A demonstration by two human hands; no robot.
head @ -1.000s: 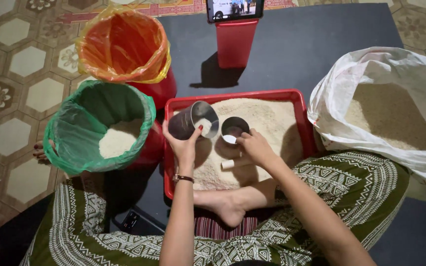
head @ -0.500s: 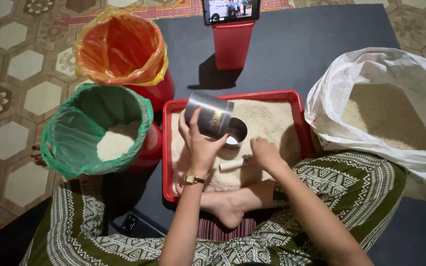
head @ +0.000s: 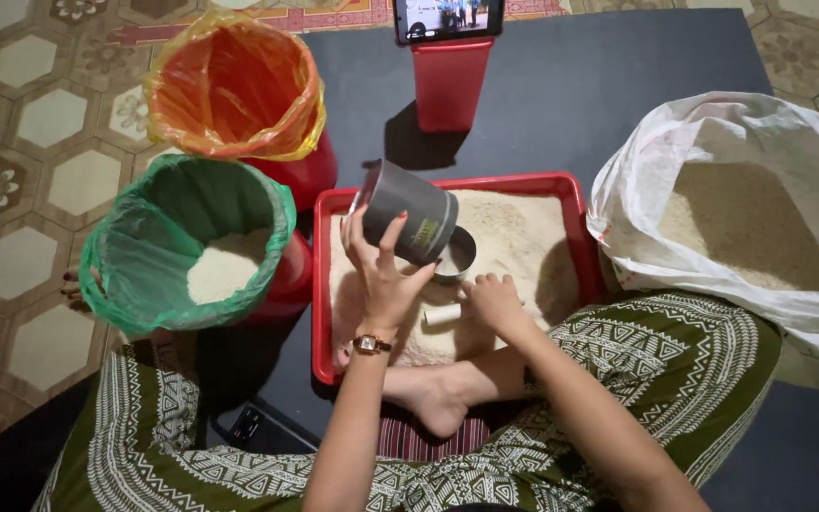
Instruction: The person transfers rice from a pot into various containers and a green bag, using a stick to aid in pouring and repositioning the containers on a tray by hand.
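My left hand (head: 381, 273) grips a grey metal can (head: 411, 210) and holds it tilted, its mouth down and to the right over a small metal cup (head: 457, 258). The cup stands in the rice that fills a red tray (head: 523, 180). My right hand (head: 493, 301) rests on the rice just below the cup with its fingers curled and nothing visibly in them. A small white cylinder (head: 443, 315) lies on the rice to the left of that hand.
Left of the tray stand a green-lined bucket (head: 144, 284) with some rice and an orange-lined bucket (head: 234, 85). A white sack (head: 713, 133) of rice sits at the right. A phone (head: 447, 17) leans on a red stand (head: 447, 83) behind. My bare foot (head: 428, 393) lies at the tray's near edge.
My left hand has lifted the grey can and tipped it over the small cup. My right hand has come off the cup and settled on the rice below it.
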